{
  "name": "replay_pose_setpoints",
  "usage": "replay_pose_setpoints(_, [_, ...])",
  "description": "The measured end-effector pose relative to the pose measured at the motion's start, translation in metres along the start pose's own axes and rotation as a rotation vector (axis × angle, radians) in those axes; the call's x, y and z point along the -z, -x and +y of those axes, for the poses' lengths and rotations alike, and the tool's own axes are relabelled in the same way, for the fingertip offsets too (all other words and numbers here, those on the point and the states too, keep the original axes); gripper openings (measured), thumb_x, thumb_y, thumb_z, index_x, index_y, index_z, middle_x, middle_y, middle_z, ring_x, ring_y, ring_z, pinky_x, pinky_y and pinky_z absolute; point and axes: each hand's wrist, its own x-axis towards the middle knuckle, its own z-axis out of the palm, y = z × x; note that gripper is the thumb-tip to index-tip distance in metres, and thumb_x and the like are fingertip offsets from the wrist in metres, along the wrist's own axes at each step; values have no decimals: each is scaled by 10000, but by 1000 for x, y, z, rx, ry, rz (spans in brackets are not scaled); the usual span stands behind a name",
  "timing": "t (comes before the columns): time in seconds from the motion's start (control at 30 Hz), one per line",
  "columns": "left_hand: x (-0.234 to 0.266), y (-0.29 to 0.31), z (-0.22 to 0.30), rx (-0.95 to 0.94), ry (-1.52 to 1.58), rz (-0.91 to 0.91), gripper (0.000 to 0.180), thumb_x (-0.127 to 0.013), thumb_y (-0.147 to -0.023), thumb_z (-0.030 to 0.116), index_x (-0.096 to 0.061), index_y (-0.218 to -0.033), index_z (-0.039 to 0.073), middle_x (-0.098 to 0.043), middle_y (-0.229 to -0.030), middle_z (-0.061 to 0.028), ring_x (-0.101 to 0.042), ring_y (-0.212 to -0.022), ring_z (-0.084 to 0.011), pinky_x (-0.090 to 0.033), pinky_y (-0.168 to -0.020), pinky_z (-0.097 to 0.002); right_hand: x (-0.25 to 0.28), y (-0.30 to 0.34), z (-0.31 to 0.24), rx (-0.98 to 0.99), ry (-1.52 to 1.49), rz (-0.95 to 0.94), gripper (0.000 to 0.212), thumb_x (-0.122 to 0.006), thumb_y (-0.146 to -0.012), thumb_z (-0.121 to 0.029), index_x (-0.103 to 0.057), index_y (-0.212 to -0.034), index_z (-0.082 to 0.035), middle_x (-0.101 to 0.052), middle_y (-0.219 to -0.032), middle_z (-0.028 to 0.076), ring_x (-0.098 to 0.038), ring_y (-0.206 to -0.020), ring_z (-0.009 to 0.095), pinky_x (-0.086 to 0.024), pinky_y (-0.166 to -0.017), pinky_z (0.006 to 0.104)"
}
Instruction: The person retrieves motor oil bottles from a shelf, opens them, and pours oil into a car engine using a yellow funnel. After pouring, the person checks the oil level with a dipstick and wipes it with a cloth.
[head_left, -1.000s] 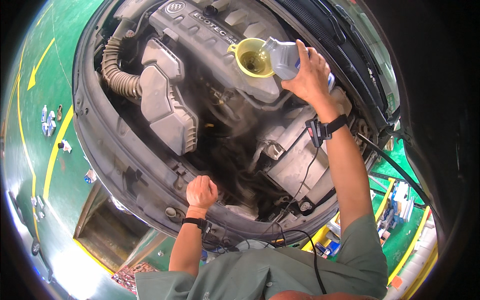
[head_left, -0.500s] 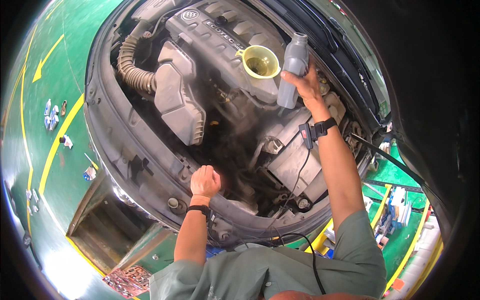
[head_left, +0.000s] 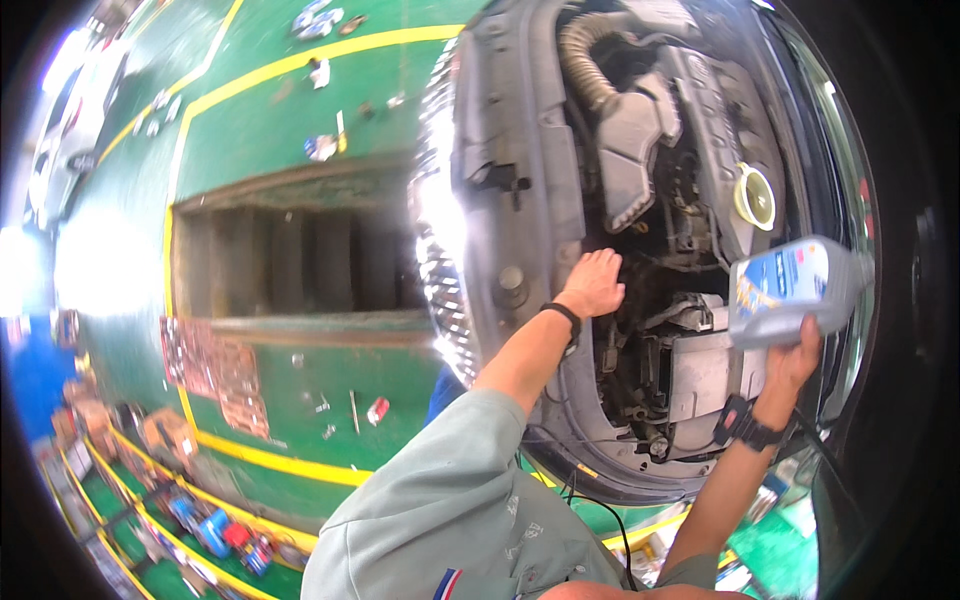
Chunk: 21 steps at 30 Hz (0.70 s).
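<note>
My right hand [head_left: 797, 358] grips a grey plastic oil bottle [head_left: 788, 288] from below. The bottle's blue-and-white label faces me, and I cannot make out its mouth. A yellow funnel [head_left: 755, 197] stands on the engine cover [head_left: 705, 110], just beyond the bottle and apart from it. Over the front edge of the engine bay, my left hand [head_left: 594, 284] has its fingers curled, and what they may hold is hidden. A black band circles my left wrist, while a black strapped device [head_left: 746, 424] sits on my right wrist.
The raised hood [head_left: 915, 300] hangs close on the right. Left of the car's front, a long pit [head_left: 300, 250] opens in the green floor. A dark rod [head_left: 820, 445] stands near my right wrist. Yellow-edged racks [head_left: 190, 530] with boxes and bottles lie at lower left.
My view has swung left, bringing the pit and racks further into sight. The oil bottle has turned from upright to tilted, its label now showing. My left hand stays at the bay's front edge.
</note>
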Motion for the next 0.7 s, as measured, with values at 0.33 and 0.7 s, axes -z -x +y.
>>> replay_pose_setpoints(0.33, [163, 200, 87, 275, 1402, -109, 751, -666, -961, 570, -498, -1398, -17, -619, -1202, -105, -563, -1117, -187, -445, -980, -340, -135, 199, 76, -389, -15, -455, 905, -720, -648, -363, -483, -1429, 29, -605, -1321, 201, -628, -1188, 377, -517, -1038, 470])
replay_pose_setpoints(0.7, [282, 394, 81, 545, 1197, 481, 727, -854, -855, 180, -464, -1440, -4, -618, -1285, -120, -572, -1217, -206, -460, -1057, -358, -300, 322, 91, -432, 213, -1010, 644, -874, -769, -207, -605, -1313, 5, -697, -1178, 85, -656, -1085, 194, -504, -975, 346])
